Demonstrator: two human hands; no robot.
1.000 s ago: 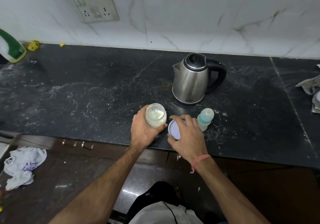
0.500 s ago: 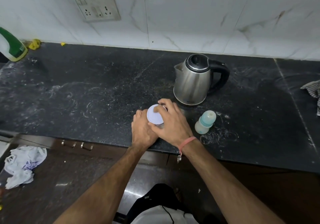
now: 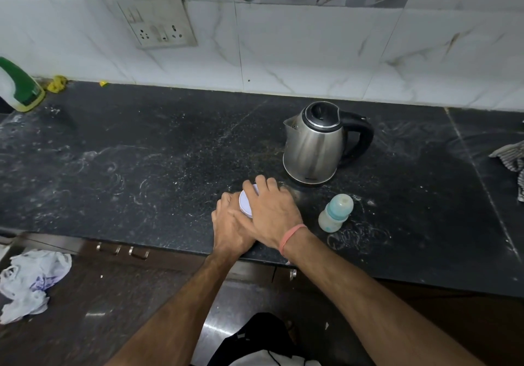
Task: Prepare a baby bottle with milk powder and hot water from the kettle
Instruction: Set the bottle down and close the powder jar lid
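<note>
R hand (image 3: 273, 209): on top of white lid (image 3: 246, 204), fingers curled round it
L hand (image 3: 231, 225): wrapped round the jar below; jar itself hidden
Spot: near counter (image 3: 141, 153) front edge, just fwd-left of kettle (image 3: 314, 144)
Baby bottle (image 3: 336, 212): upright, right of hands, apart
Open room: wide bare stretch to the left; cloth (image 3: 510, 158) at right edge
Vs 1 s ago: lid was off, jar open; now lid sits on jar
</note>
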